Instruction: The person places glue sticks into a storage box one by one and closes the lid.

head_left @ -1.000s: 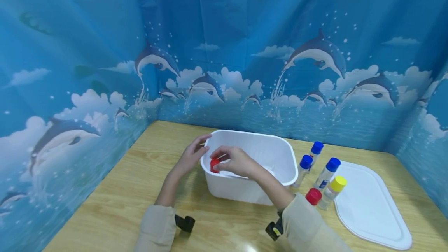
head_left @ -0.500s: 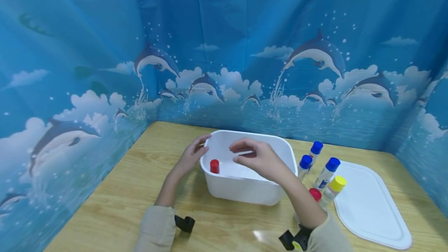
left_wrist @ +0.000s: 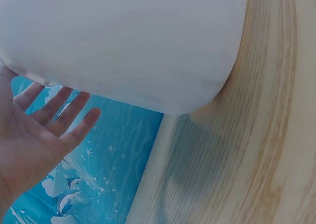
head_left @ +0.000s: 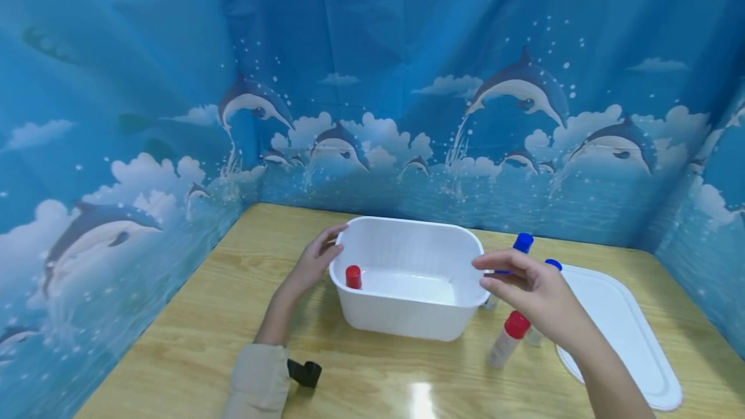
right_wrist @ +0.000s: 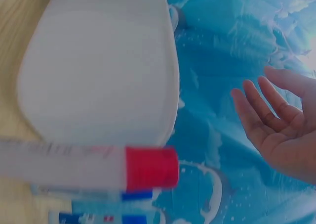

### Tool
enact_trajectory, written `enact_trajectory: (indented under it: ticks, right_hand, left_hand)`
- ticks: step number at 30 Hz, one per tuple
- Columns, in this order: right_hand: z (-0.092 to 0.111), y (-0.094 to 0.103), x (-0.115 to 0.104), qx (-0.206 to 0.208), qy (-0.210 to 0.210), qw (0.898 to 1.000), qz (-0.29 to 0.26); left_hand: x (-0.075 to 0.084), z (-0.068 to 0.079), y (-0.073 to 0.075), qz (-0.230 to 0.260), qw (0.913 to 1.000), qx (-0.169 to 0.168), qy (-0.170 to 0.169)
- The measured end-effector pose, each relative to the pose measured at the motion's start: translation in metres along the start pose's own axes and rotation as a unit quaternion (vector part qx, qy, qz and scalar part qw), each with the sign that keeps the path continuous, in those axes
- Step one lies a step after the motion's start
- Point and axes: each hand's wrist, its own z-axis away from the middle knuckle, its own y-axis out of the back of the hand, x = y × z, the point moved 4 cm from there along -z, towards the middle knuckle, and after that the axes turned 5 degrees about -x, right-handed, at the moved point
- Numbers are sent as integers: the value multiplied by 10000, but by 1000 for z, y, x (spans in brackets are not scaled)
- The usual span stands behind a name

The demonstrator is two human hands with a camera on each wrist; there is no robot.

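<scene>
- Head view: white bin [head_left: 401, 319] is sitting on a wood-look tabletop [head_left: 192, 367], and one red-capped bottle [head_left: 353, 277] is inside it, at the near left corner.
- Left hand [head_left: 317, 257] is at the bin's left end, fingers pretty much straight and touching the rim, more of a steadying touch than a grip. Left wrist cam shows those fingers spread out too.
- Right hand [head_left: 532, 283] hangs near the bin's right end, fingers loosely bent with a gap to the thumb, so it's open and holding nothing.
- Just below that hand, a second red-capped bottle [head_left: 506, 341] is on the tabletop outside the bin. It's kinda blurry in the right wrist cam.
- Blue-capped bottle [head_left: 524, 242] pokes out behind the right hand, which hides part of the group.
- White lid [head_left: 617, 322] lies flat over on the right.
- Blue dolphin backdrop [head_left: 372, 31] behind everything.
</scene>
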Motion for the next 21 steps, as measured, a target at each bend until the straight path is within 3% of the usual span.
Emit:
enact_trajectory:
  ticks: [8,15,21]
  right_hand:
    - [32,20,39,373,-545,9966,489]
    - [46,20,72,250,-1111,9935,-85]
    - [48,15,89,141,-1441,9887,-397]
  left_hand:
    - [0,1,2,-71,9997,-8,221]
    - [1,0,1,-54,9999,32,91]
    - [1,0,-1,-41,9999,64,141]
